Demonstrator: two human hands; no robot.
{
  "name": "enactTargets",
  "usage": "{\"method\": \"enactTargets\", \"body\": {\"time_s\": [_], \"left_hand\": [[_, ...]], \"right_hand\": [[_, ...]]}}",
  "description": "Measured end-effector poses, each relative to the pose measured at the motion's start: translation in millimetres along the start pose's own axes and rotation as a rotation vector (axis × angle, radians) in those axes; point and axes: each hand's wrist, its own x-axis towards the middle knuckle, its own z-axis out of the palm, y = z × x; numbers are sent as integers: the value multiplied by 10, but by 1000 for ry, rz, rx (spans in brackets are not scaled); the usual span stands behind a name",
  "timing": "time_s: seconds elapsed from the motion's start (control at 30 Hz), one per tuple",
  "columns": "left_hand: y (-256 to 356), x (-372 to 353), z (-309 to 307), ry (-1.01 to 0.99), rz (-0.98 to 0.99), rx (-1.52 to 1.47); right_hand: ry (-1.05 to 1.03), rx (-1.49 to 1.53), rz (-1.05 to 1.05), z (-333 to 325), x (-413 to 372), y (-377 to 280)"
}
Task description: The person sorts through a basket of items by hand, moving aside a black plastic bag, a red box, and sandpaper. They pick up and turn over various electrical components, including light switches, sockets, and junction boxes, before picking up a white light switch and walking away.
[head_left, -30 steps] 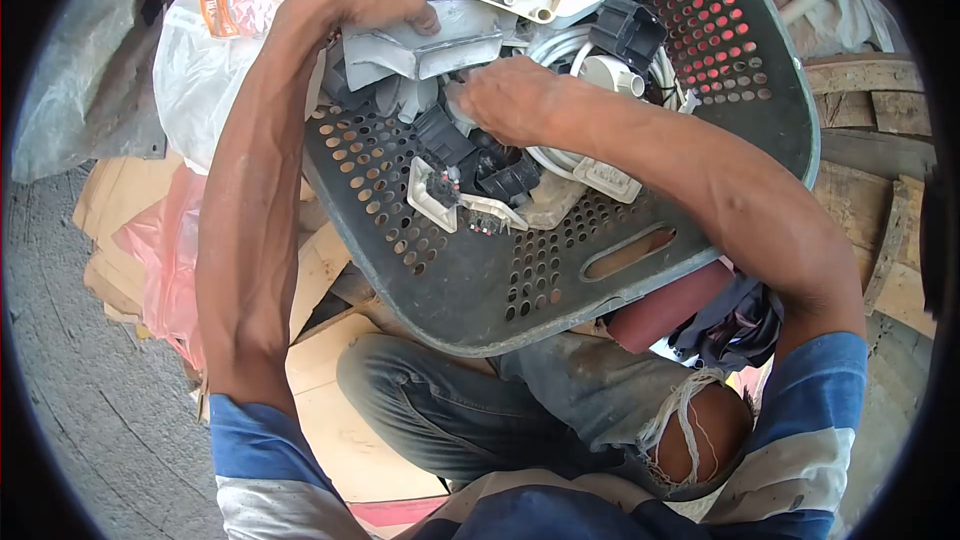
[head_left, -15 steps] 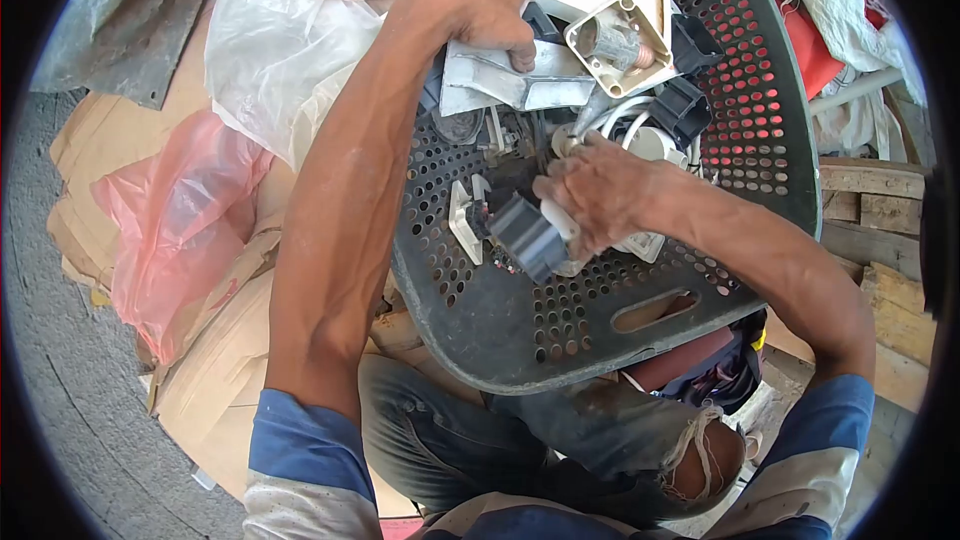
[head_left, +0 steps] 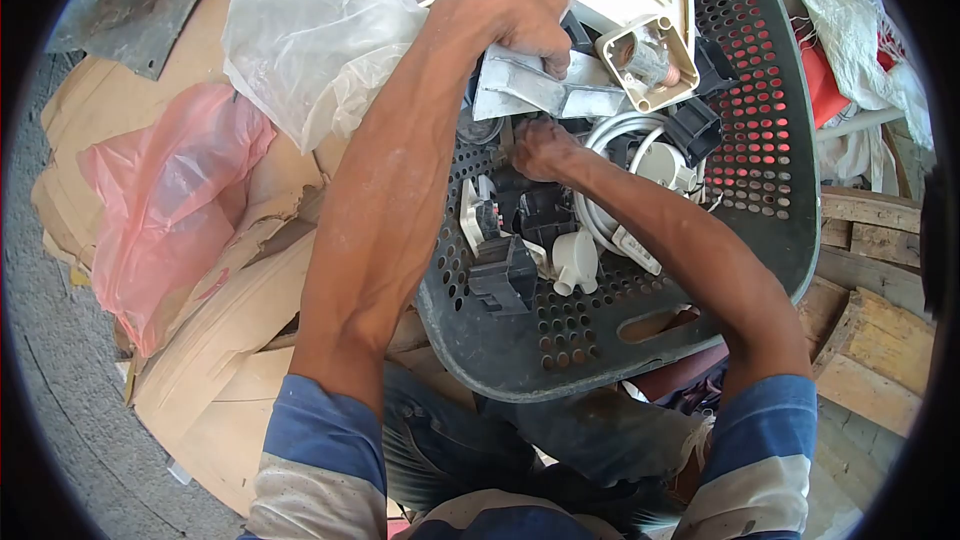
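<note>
Two hands work inside a dark perforated plastic basket (head_left: 520,360). The left hand (head_left: 510,15) is clamped on a grey angular plastic casing (head_left: 545,90) at the crowded far end. The right hand (head_left: 540,148) curls into black parts (head_left: 535,210) just below the casing; I cannot tell what it grips. The basket floor is open near the handle slot (head_left: 655,322).

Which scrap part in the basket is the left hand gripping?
The flat grey piece: the left hand clamps its top edge. The open cream box beside it lies unheld.
</note>
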Motion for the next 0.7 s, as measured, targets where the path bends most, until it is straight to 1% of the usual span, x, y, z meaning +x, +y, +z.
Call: {"method": "enactTargets", "body": {"time_s": [0.03,0.07,0.13,0.17,0.23,0.27,0.33,0.37,0.4,0.43,0.47,0.5,0.53,0.7], "left_hand": [[-2,-10,16,0,-3,-4],[-4,-10,22,18,0,-4],[-12,-18,35,24,8,-9],[-16,-25,36,26,0,-12],[-14,-30,41,43,1,5],[-16,-27,43,40,15,3],[-11,-25,52,40,13,1],[-10,-33,41,35,7,8],[-3,-38,35,53,6,33],[1,-40,26,70,3,31],[5,-42,28,51,4,29],[6,-43,36,29,6,27],[-4,-47,49,54,8,22],[36,-133,12,34,-16,-3]], "right_hand": [[52,-145,-40,102,51,-3],[53,-145,-46,115,111,-13],[-25,310,334,155,217,-72],[-27,311,325,161,193,-72],[-50,-99,-10,120,-12,-48],[-53,-107,-10,-104,-112,-112],[-96,199,136,-805,-370,-300],[-95,184,129,-959,-472,-338],[-88,87,26,-1080,-577,-343],[-83,-9,-77,-1147,-653,-329],[-82,-21,-85,-1162,-702,-310],[-24,10,-169,-1164,-744,-289],[35,43,-254,-1168,-772,-268],[104,72,-310,-1268,-791,-261]]}}
